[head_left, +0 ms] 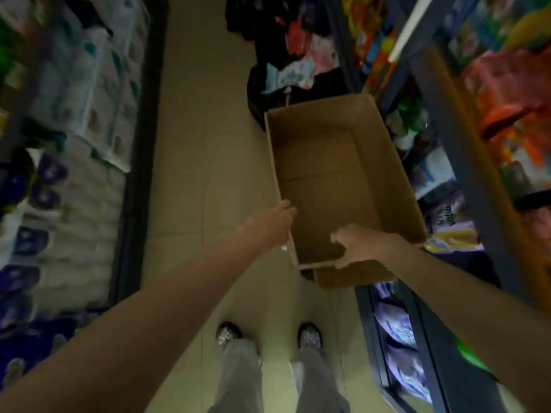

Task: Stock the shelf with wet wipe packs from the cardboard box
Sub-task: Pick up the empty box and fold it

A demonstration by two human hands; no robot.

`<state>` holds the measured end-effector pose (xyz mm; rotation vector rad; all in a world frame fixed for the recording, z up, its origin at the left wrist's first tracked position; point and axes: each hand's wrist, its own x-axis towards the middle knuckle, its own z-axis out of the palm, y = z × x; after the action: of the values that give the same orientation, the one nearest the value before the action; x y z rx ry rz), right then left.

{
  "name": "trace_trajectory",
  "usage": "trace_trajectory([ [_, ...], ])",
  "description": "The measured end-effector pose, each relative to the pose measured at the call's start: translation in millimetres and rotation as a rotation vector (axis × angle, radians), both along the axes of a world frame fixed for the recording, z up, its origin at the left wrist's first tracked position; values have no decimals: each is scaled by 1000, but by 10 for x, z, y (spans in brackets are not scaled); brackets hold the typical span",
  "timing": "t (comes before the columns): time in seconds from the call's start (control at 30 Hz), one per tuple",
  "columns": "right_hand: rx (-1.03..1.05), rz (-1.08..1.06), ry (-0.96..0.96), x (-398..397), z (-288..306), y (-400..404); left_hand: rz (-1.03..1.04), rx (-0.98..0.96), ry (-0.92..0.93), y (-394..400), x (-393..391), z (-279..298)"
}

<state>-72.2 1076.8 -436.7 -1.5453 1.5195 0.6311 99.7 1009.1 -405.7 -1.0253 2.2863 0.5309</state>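
An open brown cardboard box (337,174) hangs above the aisle floor, and its inside shows only bare cardboard. My left hand (272,223) grips the box's left wall near the near corner. My right hand (356,245) curls over the near rim, thumb inside and fingers outside. A loose flap (351,275) droops below that rim. Purple and white wet wipe packs (396,329) lie on the low shelf at the right, below my right arm.
Shelves line both sides of a narrow aisle: white and purple paper packs (74,174) on the left, colourful packs (507,93) on the right. Black bags of goods (292,73) sit on the floor beyond the box. My feet (268,338) stand on beige tiles.
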Motion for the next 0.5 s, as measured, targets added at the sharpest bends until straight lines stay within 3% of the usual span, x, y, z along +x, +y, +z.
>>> trace_trajectory([
  [0.13,-26,217,121,-187,-647,190,-52,40,-46,147,-243,-486],
  [0.27,-189,295,185,-202,-855,231,-21,105,-66,174,-366,-770],
  [0.37,-242,278,121,-172,-632,123,-73,243,-189,157,-393,-754],
  [0.5,-304,120,-89,-107,4,-355,-157,101,-316,-266,-382,-190],
])
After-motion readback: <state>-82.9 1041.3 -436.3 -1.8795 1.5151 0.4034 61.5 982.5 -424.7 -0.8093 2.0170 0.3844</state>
